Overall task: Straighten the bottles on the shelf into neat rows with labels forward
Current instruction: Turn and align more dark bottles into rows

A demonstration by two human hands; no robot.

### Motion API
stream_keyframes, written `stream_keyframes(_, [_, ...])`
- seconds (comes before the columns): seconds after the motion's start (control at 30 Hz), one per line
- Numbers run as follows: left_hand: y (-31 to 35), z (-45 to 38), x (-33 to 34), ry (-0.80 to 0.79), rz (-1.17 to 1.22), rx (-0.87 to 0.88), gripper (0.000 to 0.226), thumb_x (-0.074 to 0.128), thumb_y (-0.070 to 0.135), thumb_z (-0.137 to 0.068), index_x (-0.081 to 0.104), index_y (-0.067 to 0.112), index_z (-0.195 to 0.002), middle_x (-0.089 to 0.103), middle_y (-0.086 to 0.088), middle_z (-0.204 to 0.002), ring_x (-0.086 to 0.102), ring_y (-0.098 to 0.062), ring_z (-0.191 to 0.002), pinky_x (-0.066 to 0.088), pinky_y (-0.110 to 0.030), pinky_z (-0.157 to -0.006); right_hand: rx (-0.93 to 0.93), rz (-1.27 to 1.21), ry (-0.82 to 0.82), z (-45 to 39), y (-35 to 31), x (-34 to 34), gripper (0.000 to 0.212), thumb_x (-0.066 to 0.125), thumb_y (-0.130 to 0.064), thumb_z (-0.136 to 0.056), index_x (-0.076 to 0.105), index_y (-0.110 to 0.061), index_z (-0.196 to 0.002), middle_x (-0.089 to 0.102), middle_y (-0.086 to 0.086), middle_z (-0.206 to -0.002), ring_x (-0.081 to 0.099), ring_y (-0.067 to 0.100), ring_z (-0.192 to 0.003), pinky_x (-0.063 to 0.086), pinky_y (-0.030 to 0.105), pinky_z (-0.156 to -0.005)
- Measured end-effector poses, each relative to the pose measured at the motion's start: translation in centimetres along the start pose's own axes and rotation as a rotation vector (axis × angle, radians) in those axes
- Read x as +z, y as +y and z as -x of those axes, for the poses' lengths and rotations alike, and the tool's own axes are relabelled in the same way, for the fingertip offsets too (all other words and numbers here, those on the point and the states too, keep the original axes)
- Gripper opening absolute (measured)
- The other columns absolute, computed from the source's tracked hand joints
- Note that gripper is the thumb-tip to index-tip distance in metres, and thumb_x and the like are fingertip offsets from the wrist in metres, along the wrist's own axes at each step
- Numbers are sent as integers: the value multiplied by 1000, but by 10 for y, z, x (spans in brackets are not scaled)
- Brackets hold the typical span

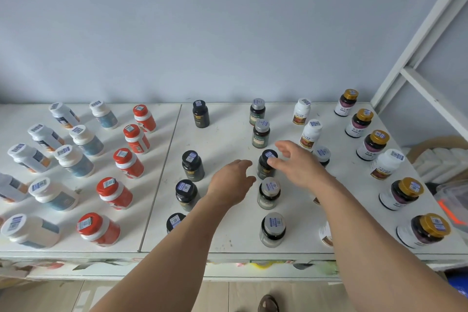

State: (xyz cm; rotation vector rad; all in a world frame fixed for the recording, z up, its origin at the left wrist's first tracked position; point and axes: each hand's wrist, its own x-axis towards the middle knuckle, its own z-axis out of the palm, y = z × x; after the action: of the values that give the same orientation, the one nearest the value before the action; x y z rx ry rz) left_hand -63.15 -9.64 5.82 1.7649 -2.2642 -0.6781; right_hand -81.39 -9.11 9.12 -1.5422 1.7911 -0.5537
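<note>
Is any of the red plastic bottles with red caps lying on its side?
No, all five red plastic bottles with red caps stand upright in one column.

a plain storeroom or home stock area: rows of supplement bottles [260, 133] on a white shelf [228, 139], pale blue wall [202, 20], white metal rack [425, 58] alongside.

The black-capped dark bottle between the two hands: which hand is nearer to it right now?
Right. The right hand has fingertips at the cap of the dark bottle, seemingly touching. The left hand hovers open to the bottle's left, apart from it.
</note>
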Motion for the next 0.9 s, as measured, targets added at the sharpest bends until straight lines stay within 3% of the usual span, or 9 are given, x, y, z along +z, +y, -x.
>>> stream_keyframes(0.1, [0, -14, 1, -41, 36, -17, 50, 58, 36, -93, 45, 24, -140, 51, 5, -140, 51, -19, -123, 44, -33, -98, 19, 83, -71, -15, 2, 4, 63, 71, -38, -84, 45, -26, -140, 55, -2, -138, 52, 16, -123, 40, 31, -100])
stream_keyframes(0.2, [1, -25, 3, -97, 136, -60, 55, 63, 36, -90, 45, 24, -140, 54, 6, -139, 50, -16, -125, 41, -30, -103, 5, 80, -87, -25, 5, 5, 51, 71, -35, -84, 52, -26, -131, 64, -2, -121, 58, 16, -102, 43, 28, -86])
stream_keyframes(0.27, [3, -31, 4, -126, 237, -91, 56, 67, 35, -88, 47, 25, -139, 57, 8, -134, 53, -12, -121, 40, -25, -98, -15, 72, -76, -29, 7, 1, 44, 68, -37, -86, 55, -25, -127, 65, -3, -115, 58, 16, -100, 42, 27, -81])
stream_keyframes(0.57, [15, -46, -7, -207, 627, -116, 29, 71, 20, -80, 66, 34, -105, 73, 9, -103, 66, -14, -102, 49, -40, -98, -14, -67, -5, -44, -4, -16, 45, 61, -51, -86, 59, -27, -123, 65, -7, -114, 59, 15, -103, 47, 33, -90])
stream_keyframes(0.8, [16, -49, -16, -270, 752, -83, 34, 72, 29, -72, 70, 31, -105, 74, 5, -104, 66, -18, -106, 45, -48, -103, 9, -112, 33, -49, -11, -20, 37, 69, -54, -78, 67, -23, -97, 69, -6, -91, 63, 16, -88, 48, 31, -74])
stream_keyframes(0.9, [14, -52, -15, -280, 771, -81, 36, 72, 28, -73, 70, 28, -109, 74, 4, -104, 66, -17, -106, 44, -47, -104, 10, -130, 36, -51, -12, -20, 36, 69, -54, -77, 68, -23, -95, 70, -6, -89, 64, 15, -86, 49, 33, -76])
